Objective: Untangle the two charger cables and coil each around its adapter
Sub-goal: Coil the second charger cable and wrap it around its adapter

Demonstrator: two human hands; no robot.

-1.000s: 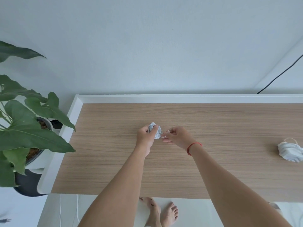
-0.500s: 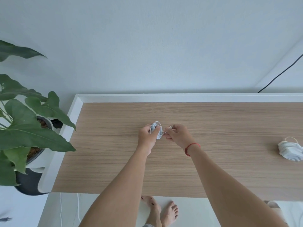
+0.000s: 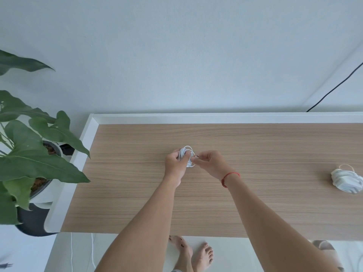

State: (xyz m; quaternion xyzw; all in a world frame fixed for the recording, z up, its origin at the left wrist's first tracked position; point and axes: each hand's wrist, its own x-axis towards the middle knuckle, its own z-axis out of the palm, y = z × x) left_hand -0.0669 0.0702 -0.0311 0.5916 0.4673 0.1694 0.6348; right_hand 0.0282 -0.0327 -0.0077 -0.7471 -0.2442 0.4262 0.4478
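My left hand (image 3: 175, 163) grips a white adapter with white cable coiled round it (image 3: 186, 154), held just above the middle of the wooden table (image 3: 255, 203). My right hand (image 3: 211, 163) pinches the loose end of that cable right beside the coil. Most of the adapter is hidden by my left fingers. A second white adapter with its cable wound round it (image 3: 346, 179) lies on the table at the far right, apart from both hands.
A large potted plant (image 3: 29, 160) stands off the table's left end. The table has a white raised rim (image 3: 196, 117) along the back and left. A black cord (image 3: 337, 85) runs down the wall at the back right. Bare feet show below the front edge.
The coil in my left hand has turned slightly and another loop stands up over its top. My right hand stays close, still pinching the cable end.
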